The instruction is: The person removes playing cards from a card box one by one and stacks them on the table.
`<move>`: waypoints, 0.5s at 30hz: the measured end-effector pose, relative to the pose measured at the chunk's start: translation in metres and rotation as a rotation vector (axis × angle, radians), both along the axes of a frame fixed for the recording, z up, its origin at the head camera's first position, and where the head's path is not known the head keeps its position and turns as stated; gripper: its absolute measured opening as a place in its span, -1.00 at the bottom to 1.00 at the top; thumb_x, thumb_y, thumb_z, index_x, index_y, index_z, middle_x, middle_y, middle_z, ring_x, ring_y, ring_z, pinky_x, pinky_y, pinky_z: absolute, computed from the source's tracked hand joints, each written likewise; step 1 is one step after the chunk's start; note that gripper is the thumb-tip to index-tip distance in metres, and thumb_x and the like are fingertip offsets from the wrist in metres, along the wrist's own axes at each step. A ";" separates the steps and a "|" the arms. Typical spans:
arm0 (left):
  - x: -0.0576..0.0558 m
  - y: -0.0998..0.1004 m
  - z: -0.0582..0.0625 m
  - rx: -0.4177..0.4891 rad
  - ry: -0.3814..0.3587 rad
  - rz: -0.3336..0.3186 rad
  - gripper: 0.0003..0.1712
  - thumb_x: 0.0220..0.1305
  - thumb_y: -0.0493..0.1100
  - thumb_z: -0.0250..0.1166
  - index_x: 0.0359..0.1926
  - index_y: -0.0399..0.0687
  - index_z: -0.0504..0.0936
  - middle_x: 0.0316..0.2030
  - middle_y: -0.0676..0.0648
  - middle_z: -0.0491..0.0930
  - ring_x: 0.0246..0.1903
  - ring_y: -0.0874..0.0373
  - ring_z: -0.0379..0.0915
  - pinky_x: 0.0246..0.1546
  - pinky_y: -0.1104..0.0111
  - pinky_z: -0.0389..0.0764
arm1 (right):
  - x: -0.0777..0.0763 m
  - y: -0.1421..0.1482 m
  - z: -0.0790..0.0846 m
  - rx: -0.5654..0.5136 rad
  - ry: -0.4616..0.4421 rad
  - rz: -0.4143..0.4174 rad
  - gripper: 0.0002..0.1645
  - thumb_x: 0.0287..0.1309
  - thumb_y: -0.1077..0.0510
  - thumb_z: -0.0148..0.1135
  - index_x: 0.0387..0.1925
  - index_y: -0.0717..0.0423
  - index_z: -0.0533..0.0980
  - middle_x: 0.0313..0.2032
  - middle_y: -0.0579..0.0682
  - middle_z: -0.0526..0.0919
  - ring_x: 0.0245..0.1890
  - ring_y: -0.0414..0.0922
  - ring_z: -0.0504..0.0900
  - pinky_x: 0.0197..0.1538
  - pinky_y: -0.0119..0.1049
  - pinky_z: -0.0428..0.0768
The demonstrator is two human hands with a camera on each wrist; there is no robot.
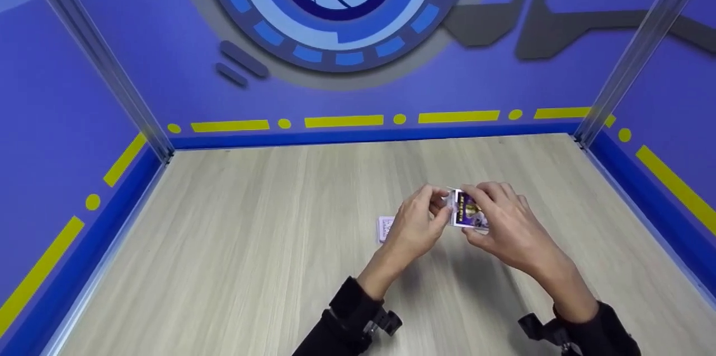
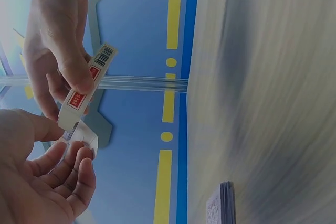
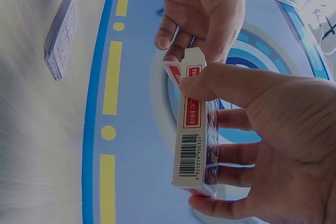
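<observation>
My right hand (image 1: 512, 233) grips a small playing card box (image 1: 469, 210) between thumb and fingers. Its narrow side, in the right wrist view, carries a barcode and red label (image 3: 192, 106). At the box's end a flap (image 3: 172, 71) stands out, so that end is open. My left hand (image 1: 417, 221) is at this end, its fingers curled and pinching at the flap; the left wrist view has the white flap (image 2: 86, 136) beside its fingertips. A deck of cards (image 1: 385, 227) lies on the table, partly hidden behind the left hand in the head view.
The wooden table (image 1: 251, 244) is bounded by blue-purple printed panels (image 1: 140, 65) at the back and sides. Metal posts (image 1: 632, 54) stand at the back corners. Both wrists wear black straps with small cameras (image 1: 386, 322).
</observation>
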State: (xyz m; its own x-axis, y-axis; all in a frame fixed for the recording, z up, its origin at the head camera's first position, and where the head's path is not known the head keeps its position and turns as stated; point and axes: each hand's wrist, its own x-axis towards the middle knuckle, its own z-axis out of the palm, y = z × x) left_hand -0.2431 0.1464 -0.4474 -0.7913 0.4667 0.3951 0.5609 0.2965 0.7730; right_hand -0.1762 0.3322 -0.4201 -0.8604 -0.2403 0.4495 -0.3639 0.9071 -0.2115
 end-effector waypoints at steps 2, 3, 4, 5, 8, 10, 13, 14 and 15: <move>-0.001 -0.002 0.000 0.008 -0.030 0.011 -0.79 0.46 -0.21 0.30 0.06 -0.13 0.59 -0.19 0.05 0.59 -0.22 0.37 0.48 -0.18 0.53 0.55 | -0.002 -0.002 0.000 0.009 -0.001 0.002 -0.15 -0.09 0.19 0.63 0.29 0.19 0.49 0.06 0.22 0.54 0.09 0.18 0.48 -0.02 0.20 0.47; -0.001 -0.003 0.000 0.012 -0.045 0.020 -0.79 0.47 -0.20 0.30 0.05 -0.13 0.60 -0.19 0.06 0.59 -0.23 0.37 0.48 -0.18 0.53 0.55 | -0.003 -0.003 0.000 0.012 -0.001 0.003 -0.15 -0.09 0.19 0.63 0.29 0.19 0.49 0.06 0.22 0.54 0.09 0.18 0.48 -0.03 0.20 0.47; -0.001 -0.004 0.000 0.014 -0.060 0.030 -0.79 0.46 -0.19 0.31 0.04 -0.13 0.60 -0.20 0.07 0.59 -0.23 0.37 0.48 -0.19 0.52 0.55 | -0.003 -0.004 0.000 0.014 -0.001 0.005 -0.14 -0.09 0.19 0.64 0.29 0.19 0.49 0.06 0.21 0.54 0.09 0.18 0.48 -0.04 0.20 0.48; 0.000 -0.005 0.000 0.016 -0.074 0.037 -0.79 0.46 -0.18 0.31 0.04 -0.12 0.61 -0.20 0.08 0.59 -0.23 0.38 0.48 -0.19 0.52 0.55 | -0.004 -0.005 -0.001 0.017 -0.001 0.006 -0.14 -0.10 0.19 0.64 0.29 0.19 0.49 0.06 0.21 0.54 0.09 0.17 0.48 -0.04 0.19 0.48; 0.000 -0.007 0.000 0.020 -0.105 0.061 -0.80 0.45 -0.17 0.33 0.02 -0.10 0.61 -0.21 0.08 0.59 -0.24 0.35 0.49 -0.20 0.50 0.55 | -0.006 -0.007 -0.002 0.025 0.008 0.019 -0.14 -0.11 0.18 0.65 0.29 0.19 0.50 0.07 0.19 0.54 0.09 0.16 0.48 -0.04 0.17 0.47; 0.001 -0.009 -0.001 0.016 -0.117 0.074 -0.80 0.43 -0.17 0.34 0.01 -0.09 0.61 -0.21 0.07 0.59 -0.23 0.29 0.53 -0.20 0.50 0.54 | -0.006 -0.008 -0.003 0.031 0.018 0.030 -0.13 -0.12 0.18 0.66 0.28 0.18 0.50 0.07 0.18 0.54 0.09 0.16 0.49 -0.04 0.17 0.47; 0.001 -0.010 -0.001 0.011 -0.135 0.087 -0.80 0.42 -0.17 0.36 -0.01 -0.08 0.60 -0.21 0.04 0.59 -0.20 0.16 0.58 -0.21 0.50 0.54 | -0.006 -0.009 -0.005 0.036 0.031 0.047 -0.12 -0.12 0.18 0.67 0.29 0.17 0.50 0.07 0.17 0.54 0.09 0.15 0.49 -0.03 0.17 0.47; 0.001 -0.011 -0.002 0.011 -0.135 0.090 -0.80 0.41 -0.16 0.37 -0.01 -0.07 0.60 -0.21 0.04 0.59 -0.20 0.13 0.58 -0.22 0.50 0.54 | -0.007 -0.010 -0.005 0.037 0.035 0.052 -0.12 -0.12 0.18 0.67 0.29 0.17 0.50 0.07 0.17 0.54 0.10 0.16 0.49 -0.02 0.17 0.46; 0.000 -0.011 -0.001 0.017 -0.136 0.089 -0.80 0.41 -0.16 0.37 -0.02 -0.08 0.60 -0.21 0.04 0.59 -0.19 0.12 0.59 -0.22 0.49 0.54 | -0.007 -0.010 -0.005 0.037 0.037 0.054 -0.12 -0.11 0.18 0.67 0.29 0.16 0.50 0.07 0.17 0.54 0.10 0.15 0.49 -0.02 0.17 0.46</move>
State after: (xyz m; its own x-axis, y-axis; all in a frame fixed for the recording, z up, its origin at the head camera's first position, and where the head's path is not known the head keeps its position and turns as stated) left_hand -0.2432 0.1353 -0.4489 -0.8758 0.3868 0.2889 0.4231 0.3265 0.8452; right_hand -0.1833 0.3223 -0.4250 -0.8287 -0.3035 0.4702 -0.4197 0.8928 -0.1634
